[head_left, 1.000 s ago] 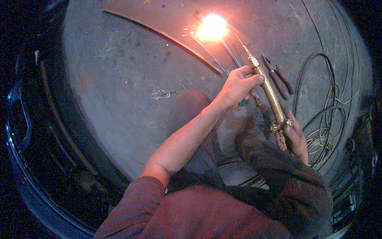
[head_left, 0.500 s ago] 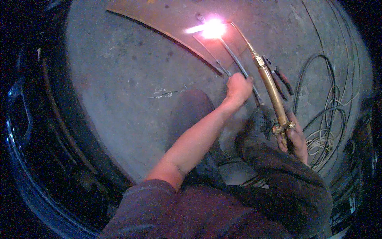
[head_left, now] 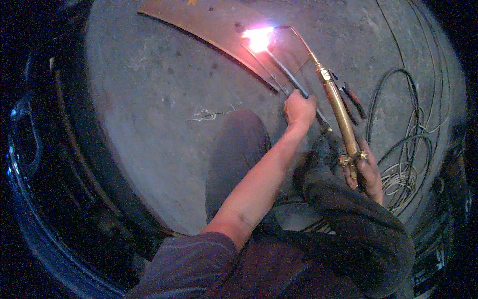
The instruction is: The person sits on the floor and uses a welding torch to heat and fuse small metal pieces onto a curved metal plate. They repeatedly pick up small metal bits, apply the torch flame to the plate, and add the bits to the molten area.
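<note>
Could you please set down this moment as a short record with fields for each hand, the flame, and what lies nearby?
left hand: gripping a thin dark rod that points toward the flame
right hand: holding the brass torch at its valve end
flame: bright, at the torch tip, on the rusty metal plate
nearby: pliers beside the torch; coiled hoses and wire at right
surface: grey concrete floor

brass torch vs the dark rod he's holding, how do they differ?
The brass torch is thick and golden, gripped at its valve end by the right hand. The dark rod is thin and dull, held by the left hand. The torch's tip bends; the rod runs straight. Both point to the flame on the rusty plate.
</note>
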Demonstrator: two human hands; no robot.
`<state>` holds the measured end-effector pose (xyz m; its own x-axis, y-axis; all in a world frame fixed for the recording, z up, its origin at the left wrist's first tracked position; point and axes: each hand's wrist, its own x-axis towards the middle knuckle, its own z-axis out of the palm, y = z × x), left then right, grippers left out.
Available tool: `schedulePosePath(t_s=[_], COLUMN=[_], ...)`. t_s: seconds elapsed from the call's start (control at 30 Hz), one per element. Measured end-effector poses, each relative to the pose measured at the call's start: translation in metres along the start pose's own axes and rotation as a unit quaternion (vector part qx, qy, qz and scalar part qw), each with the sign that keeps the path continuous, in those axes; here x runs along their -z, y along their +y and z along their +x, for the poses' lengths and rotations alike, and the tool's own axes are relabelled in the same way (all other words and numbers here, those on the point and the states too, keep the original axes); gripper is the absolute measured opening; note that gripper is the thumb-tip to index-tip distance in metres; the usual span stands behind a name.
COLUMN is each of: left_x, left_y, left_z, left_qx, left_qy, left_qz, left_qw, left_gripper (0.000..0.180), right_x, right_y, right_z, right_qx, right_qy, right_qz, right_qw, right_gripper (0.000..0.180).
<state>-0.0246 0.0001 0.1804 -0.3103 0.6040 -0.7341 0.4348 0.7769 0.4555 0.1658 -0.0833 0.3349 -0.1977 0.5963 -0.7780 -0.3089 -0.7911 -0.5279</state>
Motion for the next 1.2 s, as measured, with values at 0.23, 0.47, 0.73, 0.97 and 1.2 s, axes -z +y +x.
schedulePosePath(t_s=[0.23, 0.47, 0.73, 0.97, 1.2], left_x=[-0.007, -0.016, -0.010, -0.001, 0.012], left_y=[-0.005, 0.003, -0.020, -0.027, -0.015], left_z=[0.005, 0.010, 0.008, 0.003, -0.006], left_qx=[0.008, -0.023, -0.037, -0.066, -0.025], left_qy=[0.045, -0.012, 0.014, 0.029, 0.017], left_qz=[-0.052, -0.027, -0.030, -0.021, -0.018], left_qw=[0.998, 0.999, 0.999, 0.997, 0.999], left_gripper=[0.036, 0.033, 0.030, 0.029, 0.031], right_x=[0.002, 0.055, 0.032, 0.035, 0.020], right_y=[-0.001, -0.002, -0.001, 0.007, -0.005], right_z=[0.001, 0.013, 0.017, 0.016, 0.013], right_qx=[-0.010, -0.025, -0.032, -0.037, -0.050], right_qy=[-0.004, -0.060, -0.047, -0.036, -0.021], right_qz=[0.011, 0.012, 0.048, 0.009, -0.002], right_qw=[1.000, 0.998, 0.997, 0.999, 0.999], right_gripper=[0.108, 0.106, 0.107, 0.101, 0.095])
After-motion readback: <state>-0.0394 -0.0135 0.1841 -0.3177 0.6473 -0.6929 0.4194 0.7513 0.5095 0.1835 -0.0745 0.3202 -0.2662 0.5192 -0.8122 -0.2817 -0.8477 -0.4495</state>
